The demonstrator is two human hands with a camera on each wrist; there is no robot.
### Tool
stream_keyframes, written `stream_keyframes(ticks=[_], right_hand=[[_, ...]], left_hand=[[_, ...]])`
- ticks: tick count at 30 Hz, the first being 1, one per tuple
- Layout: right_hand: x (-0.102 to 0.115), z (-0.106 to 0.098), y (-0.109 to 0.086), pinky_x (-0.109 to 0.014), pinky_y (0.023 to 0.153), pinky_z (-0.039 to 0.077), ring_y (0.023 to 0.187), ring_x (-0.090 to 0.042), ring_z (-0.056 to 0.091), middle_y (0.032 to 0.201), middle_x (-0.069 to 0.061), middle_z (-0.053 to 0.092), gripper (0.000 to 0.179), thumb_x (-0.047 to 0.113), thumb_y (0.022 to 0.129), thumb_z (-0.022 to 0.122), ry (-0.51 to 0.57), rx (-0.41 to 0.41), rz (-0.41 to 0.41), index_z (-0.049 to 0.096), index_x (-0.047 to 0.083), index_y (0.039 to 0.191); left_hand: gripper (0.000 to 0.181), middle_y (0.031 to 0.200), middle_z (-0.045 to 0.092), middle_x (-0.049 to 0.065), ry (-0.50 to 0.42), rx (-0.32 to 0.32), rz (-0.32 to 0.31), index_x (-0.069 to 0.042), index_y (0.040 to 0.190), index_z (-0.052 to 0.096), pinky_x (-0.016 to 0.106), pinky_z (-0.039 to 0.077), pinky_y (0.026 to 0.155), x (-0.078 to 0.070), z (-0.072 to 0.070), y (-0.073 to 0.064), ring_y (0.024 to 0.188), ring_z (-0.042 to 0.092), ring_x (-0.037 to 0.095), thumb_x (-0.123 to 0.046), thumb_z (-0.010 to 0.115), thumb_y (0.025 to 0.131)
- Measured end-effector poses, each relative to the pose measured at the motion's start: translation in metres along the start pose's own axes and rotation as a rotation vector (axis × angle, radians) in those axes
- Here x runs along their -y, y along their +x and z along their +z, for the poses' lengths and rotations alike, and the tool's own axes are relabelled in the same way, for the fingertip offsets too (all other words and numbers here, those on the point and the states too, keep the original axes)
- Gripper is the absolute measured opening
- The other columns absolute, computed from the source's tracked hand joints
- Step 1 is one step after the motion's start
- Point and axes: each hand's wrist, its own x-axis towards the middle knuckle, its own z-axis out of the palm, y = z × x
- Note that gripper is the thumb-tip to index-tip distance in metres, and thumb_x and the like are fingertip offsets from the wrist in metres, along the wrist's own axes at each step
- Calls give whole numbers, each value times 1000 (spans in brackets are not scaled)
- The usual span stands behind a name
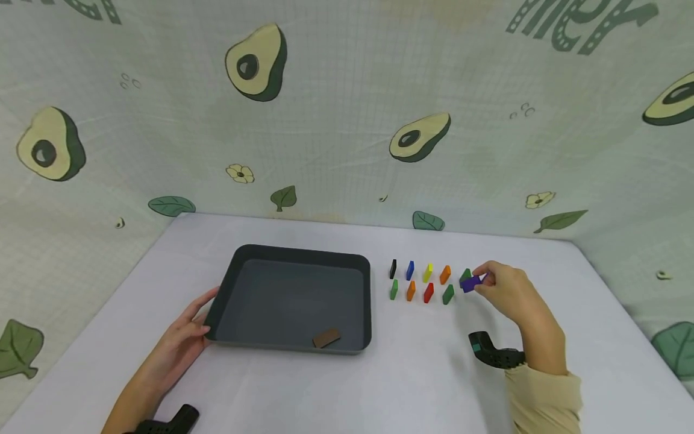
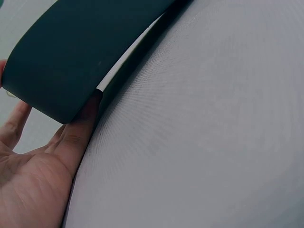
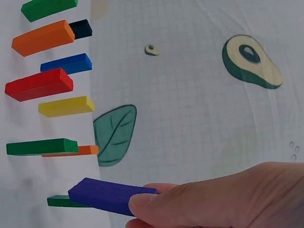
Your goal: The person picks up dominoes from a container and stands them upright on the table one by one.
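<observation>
My right hand pinches a purple domino block between thumb and fingers, at the right end of two rows of standing coloured blocks. Just behind it, partly covered in the right wrist view, is a green block. My left hand holds the left side of a dark grey baking tray, thumb at the rim. In the left wrist view a finger reaches under the tray's wall, and a gap shows below that wall. One brown block lies inside the tray, near its front right corner.
The back row has black, blue, yellow and orange blocks. In front stand light green, orange, red and green ones. An avocado-print cloth hangs behind the white table.
</observation>
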Motion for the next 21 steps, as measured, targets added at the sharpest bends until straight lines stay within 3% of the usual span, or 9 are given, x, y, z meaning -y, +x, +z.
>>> stream_keyframes(ticks=[10, 21], right_hand=[[-7, 4, 6, -32, 61, 41, 76, -25, 49, 84, -14, 55, 30, 7, 86, 57, 18, 77, 57, 55, -7, 113], [-11, 9, 11, -35, 64, 43, 79, -27, 49, 86, -14, 54, 31, 6, 84, 58, 23, 141, 114, 55, -8, 111]], left_hand=[[62, 145, 39, 0, -32, 41, 21, -14, 149, 13, 22, 39, 99, 1, -2, 0, 128, 44, 12, 11, 18, 93], [62, 144, 41, -1, -18, 19, 9, -15, 149, 15, 22, 39, 98, 0, -2, 0, 127, 45, 11, 10, 19, 93]])
